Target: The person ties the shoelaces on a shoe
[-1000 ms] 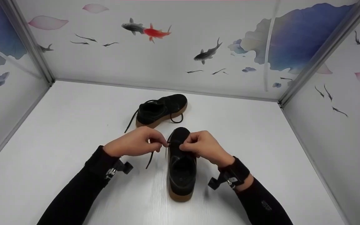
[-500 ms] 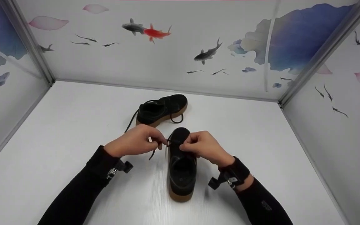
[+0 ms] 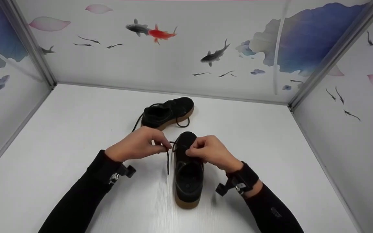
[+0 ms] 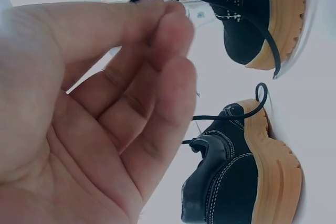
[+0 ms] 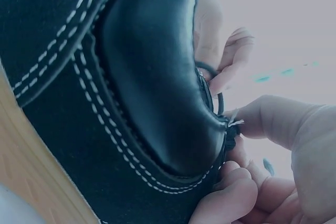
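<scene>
A black shoe (image 3: 182, 160) with a tan sole stands in front of me, toe pointing away. Left of its toe, my left hand (image 3: 139, 144) pinches its black shoelace (image 3: 168, 163) between thumb and fingertip. One stretch of lace runs to the shoe's side, while the loose end hangs below the fingers. Across the lacing area lies my right hand (image 3: 212, 152). In the right wrist view its thumb (image 5: 268, 119) and fingers pinch the shoe's upper at the front of the opening, close by a loop of lace. Exactly which layer they hold is hidden.
A second black shoe (image 3: 173, 113) lies beyond, angled right, a loop of lace at its side and a loose lace at its heel. White patterned panels (image 3: 173, 64) wall in the white tabletop (image 3: 254, 136) at the back and both sides.
My left hand has shifted slightly away from me. The loose lace end has swung right and now hangs straight down beside the near shoe. My right hand has stayed in place.
</scene>
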`<state>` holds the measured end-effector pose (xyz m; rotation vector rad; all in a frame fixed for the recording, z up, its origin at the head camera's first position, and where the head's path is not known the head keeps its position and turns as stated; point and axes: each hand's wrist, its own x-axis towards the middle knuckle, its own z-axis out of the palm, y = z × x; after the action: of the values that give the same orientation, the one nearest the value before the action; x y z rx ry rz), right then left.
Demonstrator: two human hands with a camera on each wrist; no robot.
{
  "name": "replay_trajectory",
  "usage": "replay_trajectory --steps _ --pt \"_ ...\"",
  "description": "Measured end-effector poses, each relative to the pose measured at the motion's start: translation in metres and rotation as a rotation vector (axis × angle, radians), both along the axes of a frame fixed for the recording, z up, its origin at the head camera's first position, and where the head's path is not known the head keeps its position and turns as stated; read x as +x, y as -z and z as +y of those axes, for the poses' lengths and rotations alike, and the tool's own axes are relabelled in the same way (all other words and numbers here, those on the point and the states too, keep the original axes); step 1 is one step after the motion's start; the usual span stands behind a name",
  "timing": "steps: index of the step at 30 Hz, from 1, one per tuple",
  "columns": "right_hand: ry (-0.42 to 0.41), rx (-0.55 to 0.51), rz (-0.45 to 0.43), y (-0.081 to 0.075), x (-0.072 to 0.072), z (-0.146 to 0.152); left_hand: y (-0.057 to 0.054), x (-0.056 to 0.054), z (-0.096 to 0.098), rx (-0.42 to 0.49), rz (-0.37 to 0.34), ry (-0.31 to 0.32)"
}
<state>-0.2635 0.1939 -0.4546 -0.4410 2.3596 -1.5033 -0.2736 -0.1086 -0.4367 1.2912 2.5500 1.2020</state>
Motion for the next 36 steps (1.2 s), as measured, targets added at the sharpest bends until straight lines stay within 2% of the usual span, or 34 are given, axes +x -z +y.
replay_trajectory --steps 5,9,13,22,33,34,36 --pt "0.0 -0.002 0.0 0.0 -0.001 0.0 -0.002 0.0 0.0 0.078 -0.02 0.033" --pt "-0.002 -0.004 -0.002 0.0 -0.001 0.001 -0.003 0.002 0.002 0.107 -0.055 0.031" --pt "-0.006 -0.002 -0.003 0.0 -0.001 0.001 -0.002 0.003 0.005 0.123 -0.061 0.032" --pt "-0.01 -0.004 -0.018 0.001 -0.002 0.001 0.003 0.002 0.008 0.12 -0.064 0.078" --pt "-0.023 -0.009 -0.006 0.001 -0.002 0.002 0.007 0.004 0.013 0.174 -0.185 0.13" --pt "-0.022 -0.013 0.007 -0.002 0.001 0.001 0.007 0.004 0.014 0.192 -0.191 0.133" --pt "-0.019 -0.028 0.034 -0.017 0.012 -0.006 0.001 0.01 0.019 0.231 -0.185 0.147"
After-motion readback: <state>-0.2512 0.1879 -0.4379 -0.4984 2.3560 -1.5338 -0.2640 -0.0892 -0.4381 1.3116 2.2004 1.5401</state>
